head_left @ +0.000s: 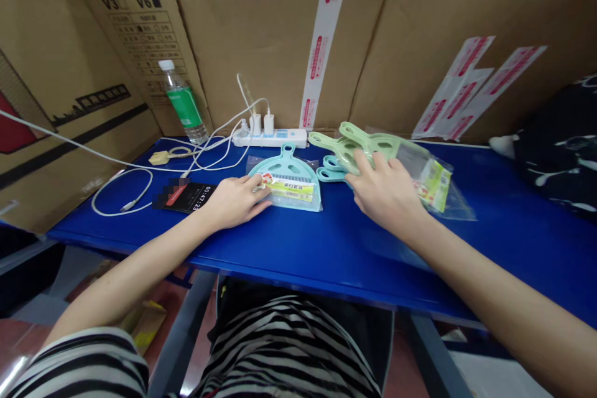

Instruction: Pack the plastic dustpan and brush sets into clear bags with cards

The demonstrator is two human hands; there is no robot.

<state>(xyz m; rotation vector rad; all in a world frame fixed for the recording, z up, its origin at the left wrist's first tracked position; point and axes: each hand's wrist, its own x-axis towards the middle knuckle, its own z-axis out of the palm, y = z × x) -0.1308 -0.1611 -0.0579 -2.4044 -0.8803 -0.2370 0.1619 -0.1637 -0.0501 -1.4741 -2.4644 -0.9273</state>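
Note:
A light blue dustpan in a clear bag with a yellow label lies on the blue table, its handle pointing away from me. My left hand rests at its left edge, fingers stretched over the bag and label. To the right, green dustpans in clear bags overlap in a pile, with blue handles poking out beneath them. My right hand grips the near side of a green dustpan, fingers bent over it; the fingertips are partly hidden. A yellow-green label shows through the bag.
At the back stands a white power strip with plugged-in chargers and loose white cables. A water bottle leans against the cardboard wall. A phone lies beside my left forearm. Dark patterned fabric sits at the far right.

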